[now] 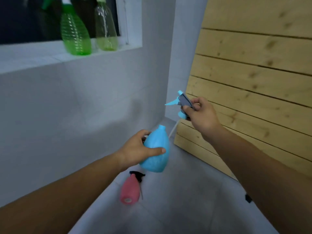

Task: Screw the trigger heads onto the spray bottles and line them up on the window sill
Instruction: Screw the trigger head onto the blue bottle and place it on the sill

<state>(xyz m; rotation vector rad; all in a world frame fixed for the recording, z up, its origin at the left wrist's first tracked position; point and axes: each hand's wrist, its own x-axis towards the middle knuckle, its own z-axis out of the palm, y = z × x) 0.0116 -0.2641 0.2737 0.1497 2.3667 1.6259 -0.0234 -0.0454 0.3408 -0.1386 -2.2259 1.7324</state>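
Note:
My left hand [136, 150] grips a light blue spray bottle [156, 149] with no head on its open neck, held tilted above the floor. Up and to the right, my right hand [200, 114] holds a blue and grey trigger head [181, 103]; its white dip tube [173, 130] hangs down just right of the bottle neck, outside it. On the window sill [42, 59] stand a green spray bottle [75, 33] and a pale clear-green one [105, 29], both with heads on. A pink bottle [130, 190] lies on the floor with a black trigger head [137, 175] at its neck.
A wooden slatted panel [253, 78] leans against the wall on the right, close behind my right hand. Grey tiled floor [177, 200] runs below. A small dark object [248, 198] lies near the panel's foot. The window [25, 19] is dark.

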